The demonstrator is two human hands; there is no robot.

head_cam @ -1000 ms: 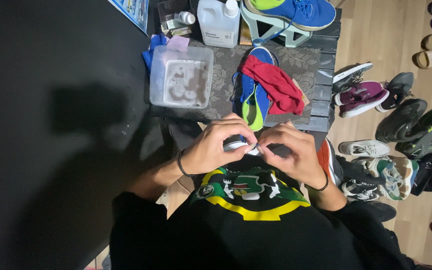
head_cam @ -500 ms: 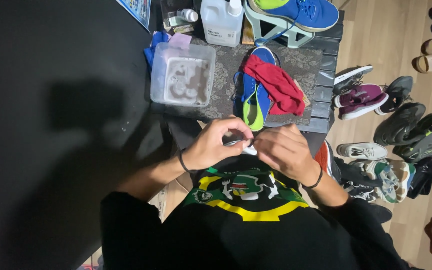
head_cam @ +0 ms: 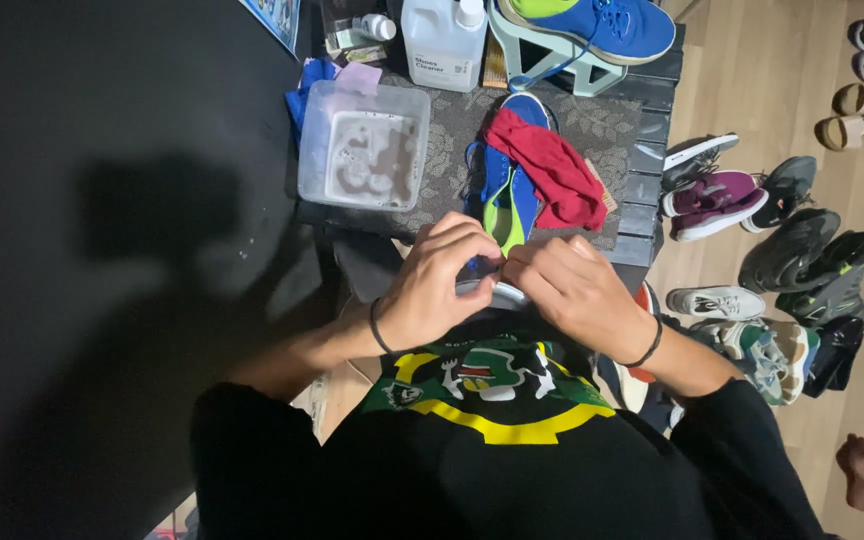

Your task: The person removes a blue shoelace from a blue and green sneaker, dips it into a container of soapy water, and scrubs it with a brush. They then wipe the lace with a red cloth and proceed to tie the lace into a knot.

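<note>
Fingertips [head_cam: 487,262] of both my hands pinch together on a small pale thing [head_cam: 497,292] at the near edge of the table [head_cam: 642,215]; my left hand [head_cam: 437,285] and right hand [head_cam: 567,290] hide most of it, so I cannot tell what it is. Just beyond lie a blue shoe [head_cam: 502,190] under a red cloth [head_cam: 547,170] and a clear tub [head_cam: 364,147] towards the table's left edge.

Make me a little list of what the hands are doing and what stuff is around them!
left hand: pinching a small pale object, too hidden to identify
right hand: gripping the same object
blue and lime shoe: lies just beyond the hands
red cloth: draped on that shoe
clear plastic tub: holds murky water
white jug: behind the tub
floor: many shoes
</note>
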